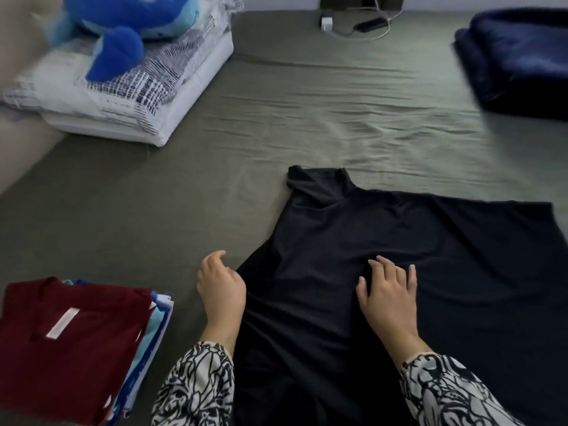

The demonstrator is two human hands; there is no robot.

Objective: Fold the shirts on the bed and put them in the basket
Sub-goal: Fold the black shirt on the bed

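Black soft-cloth shirt [384, 256]: lying partly folded on the olive bed sheet [276, 118]. Right hand [388, 298] resting on it, fingers spread; left hand [219, 285] touching its left edge, fingers loosely curled.

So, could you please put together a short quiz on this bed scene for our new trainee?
1. True or false: the black shirt is already folded small.
2. Which garment tops the folded stack at lower left? A) dark red shirt B) green shirt C) grey shirt
3. Where does each of the two hands lie?

Key
1. False: it lies spread out on the olive bed sheet, one side turned in.
2. A: the dark red shirt.
3. The right hand rests with spread fingers on the black shirt; the left hand sits at the shirt's left edge, fingers loosely curled. Whether it pinches the cloth cannot be told.
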